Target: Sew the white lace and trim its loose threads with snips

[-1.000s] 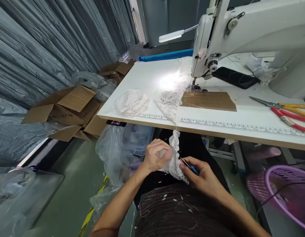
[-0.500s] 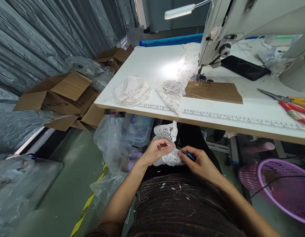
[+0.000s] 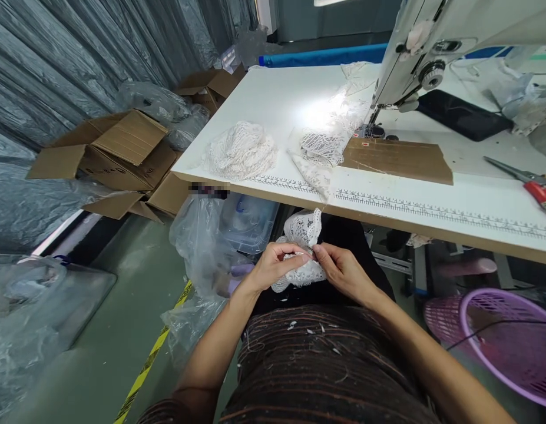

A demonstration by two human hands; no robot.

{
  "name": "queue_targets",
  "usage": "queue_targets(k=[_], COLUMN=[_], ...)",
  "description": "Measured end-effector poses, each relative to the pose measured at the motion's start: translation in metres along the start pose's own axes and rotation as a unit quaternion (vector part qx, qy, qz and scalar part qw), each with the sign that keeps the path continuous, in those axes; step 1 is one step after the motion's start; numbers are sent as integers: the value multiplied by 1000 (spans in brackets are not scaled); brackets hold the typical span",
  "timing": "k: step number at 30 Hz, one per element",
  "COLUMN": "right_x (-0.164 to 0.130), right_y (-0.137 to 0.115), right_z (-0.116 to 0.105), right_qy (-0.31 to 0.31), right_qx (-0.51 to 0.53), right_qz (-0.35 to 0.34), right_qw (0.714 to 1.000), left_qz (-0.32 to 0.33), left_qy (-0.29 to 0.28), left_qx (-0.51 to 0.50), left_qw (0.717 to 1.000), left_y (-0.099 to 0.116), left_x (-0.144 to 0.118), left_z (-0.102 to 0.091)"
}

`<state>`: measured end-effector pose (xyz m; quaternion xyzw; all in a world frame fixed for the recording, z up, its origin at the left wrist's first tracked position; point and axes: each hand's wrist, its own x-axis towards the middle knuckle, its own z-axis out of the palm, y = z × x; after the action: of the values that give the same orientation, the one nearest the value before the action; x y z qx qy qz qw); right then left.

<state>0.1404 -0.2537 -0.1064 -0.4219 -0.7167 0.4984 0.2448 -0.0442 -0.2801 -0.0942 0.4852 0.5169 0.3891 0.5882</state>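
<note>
Right hand (image 3: 347, 273) has neared left hand (image 3: 273, 268), whose grip pinches white scalloped lace fabric (image 3: 305, 275); right grip's contents cannot be determined.

A white table (image 3: 264, 88) is standing over a green floor (image 3: 140, 259), with a metal frame (image 3: 393, 262) showing beneath its right part. To the table's left, silvery-grey sheeting (image 3: 78, 65) is hanging in long folds like a wall. Beyond the table's far edge, a dark grey wall (image 3: 334, 23) is rising beside a pale post (image 3: 267, 16). Yellow-and-black tape (image 3: 153, 353) is running across the floor, left of the table's near side. A bright glow (image 3: 314, 115) is falling on the tabletop.
</note>
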Motion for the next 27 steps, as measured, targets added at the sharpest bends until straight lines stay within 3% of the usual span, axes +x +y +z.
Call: queue_targets(k=[12,18,23,27], right_x=[-4,-8,4,28], right_y=[-5,8,25,28], right_z=[7,8,-4,-9], right_qy=[31,104,274,260], right_qx=[-52,-46,25,70], right_qz=[-27,-4,15,-20], right_qw=[998,994,961,963], left_qz=[-13,5,68,84], left_qy=[-7,3,-43,-94], left_qx=[-39,11,60,57], left_qw=[999,1000,995,990], left_y=[2,-1,-4,3], left_x=[2,5,11,12], left_z=[-2,-2,-10,-16])
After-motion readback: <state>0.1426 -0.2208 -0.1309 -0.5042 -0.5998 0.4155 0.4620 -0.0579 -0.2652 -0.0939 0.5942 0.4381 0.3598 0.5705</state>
